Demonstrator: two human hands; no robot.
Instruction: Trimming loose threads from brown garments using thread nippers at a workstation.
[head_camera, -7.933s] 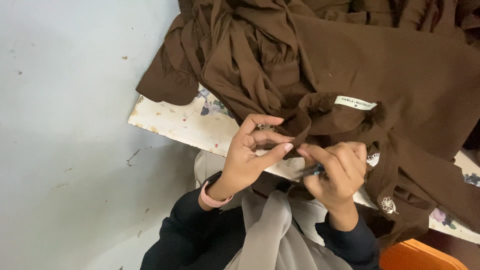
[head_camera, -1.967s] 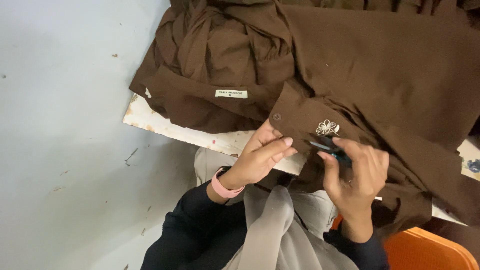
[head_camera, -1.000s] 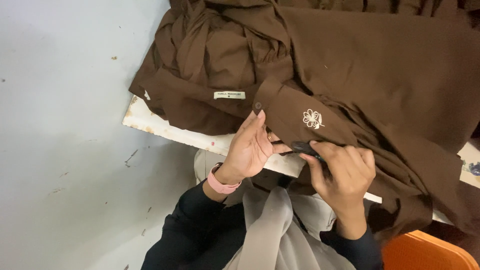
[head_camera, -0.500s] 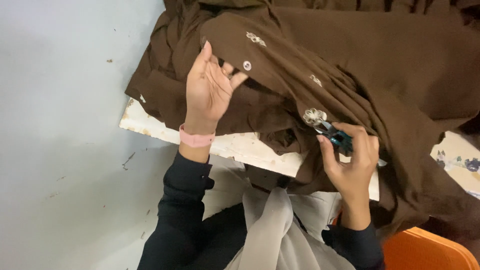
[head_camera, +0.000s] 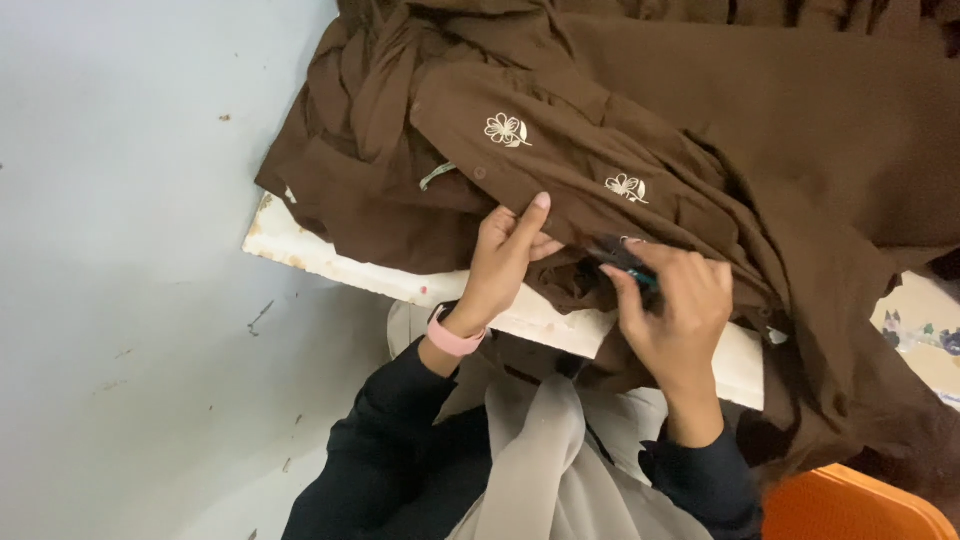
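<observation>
- The right hand (head_camera: 675, 310) is nearest, shut tight around a small dark tool (head_camera: 622, 258) with a blue bit.
- The left hand (head_camera: 503, 255) pinches the edge of the brown cloth (head_camera: 700, 120), fingers half closed.
- I think it is trimming time; next the tool must meet the edge.
- The cloth lies piled on the white table (head_camera: 330, 262), flowers (head_camera: 507, 129) farther back.

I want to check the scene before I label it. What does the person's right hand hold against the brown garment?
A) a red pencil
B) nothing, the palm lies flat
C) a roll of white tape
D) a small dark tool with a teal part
D: the right hand is closed around a small dark tool with a teal part, at the fold of the brown garment, while the left hand pinches the cloth beside it.
</observation>
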